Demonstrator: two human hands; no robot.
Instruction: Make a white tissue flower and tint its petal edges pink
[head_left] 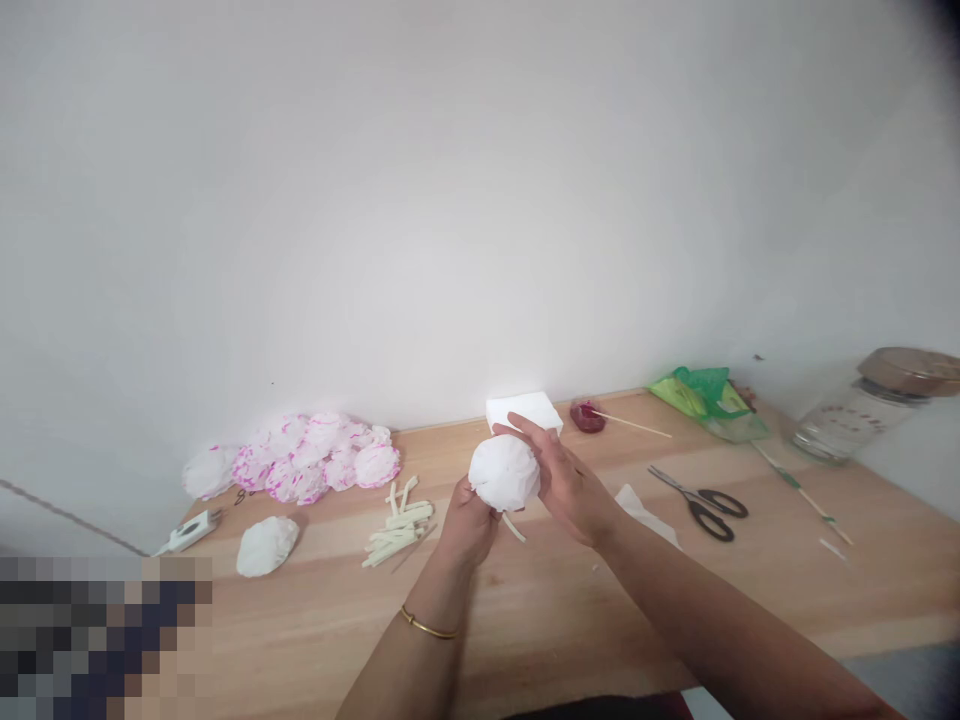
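A round white tissue-paper flower (505, 472) is held up above the middle of the table. My left hand (466, 522) is closed around its underside, where a pale strip (514, 527) sticks out below. My right hand (566, 485) has its fingers stretched out and lies against the flower's right side; some fingertips are hidden behind it. Just beyond my hands is a stack of white tissue (525, 410). Left of my left hand lies a pile of pale strips (397, 525), with a thin stick beside it.
White flowers with pink edges (315, 460) are heaped at the back left, near a plain white flower (267, 546) and a white power socket (191, 532). Rightward are a dark red bowl (587, 417) with a stick, scissors (701, 503), a green bag (705, 395) and a glass jar (859, 420).
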